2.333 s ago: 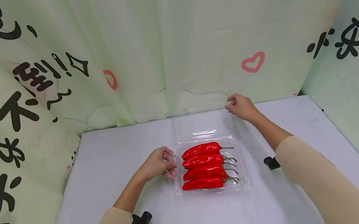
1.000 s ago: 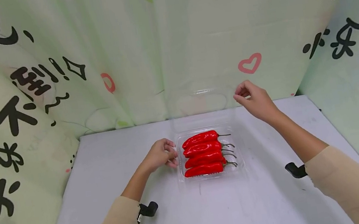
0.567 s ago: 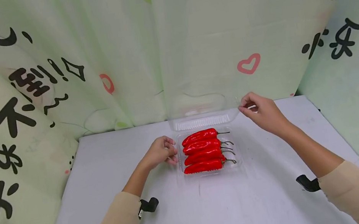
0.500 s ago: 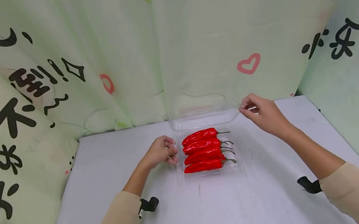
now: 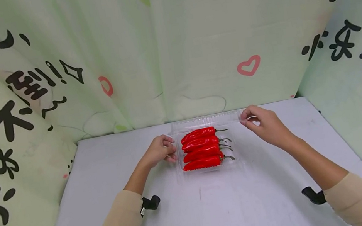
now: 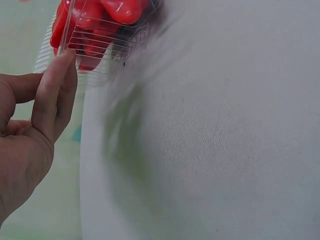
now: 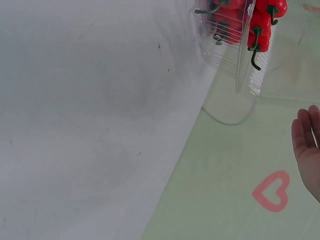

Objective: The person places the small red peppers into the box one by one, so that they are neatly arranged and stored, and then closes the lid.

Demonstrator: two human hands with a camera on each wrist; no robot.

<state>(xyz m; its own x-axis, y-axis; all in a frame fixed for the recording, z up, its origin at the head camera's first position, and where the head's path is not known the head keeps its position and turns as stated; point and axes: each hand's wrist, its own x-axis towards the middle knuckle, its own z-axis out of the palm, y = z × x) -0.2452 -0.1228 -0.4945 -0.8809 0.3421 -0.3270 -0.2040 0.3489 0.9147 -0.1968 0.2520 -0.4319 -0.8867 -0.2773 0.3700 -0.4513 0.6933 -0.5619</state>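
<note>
A clear plastic clamshell container (image 5: pixel 239 161) sits on the table, holding several glossy red peppers (image 5: pixel 201 153) in a row, green stems to the right. Its transparent lid (image 5: pixel 205 122) is raised at the back, seen edge-on. My right hand (image 5: pixel 263 124) pinches the lid's right end between thumb and fingers. My left hand (image 5: pixel 159 150) is at the container's left side; in the left wrist view its fingertips touch the rim (image 6: pixel 70 30), with the thumb behind the fingers. Only part of the right hand (image 7: pixel 309 145) enters the right wrist view, and its grip is hidden there.
A white table (image 5: pixel 196 212) ends at a printed light-green curtain (image 5: pixel 192 48) close behind the container. More curtain stands on the left and right. Both wrists wear black camera mounts, the left one (image 5: pixel 150 202) and the right one (image 5: pixel 313 195).
The lid first swung up from behind the container, then tipped forward and down with my right hand. Container and peppers shifted slightly away. My left hand stays at the container's left side.
</note>
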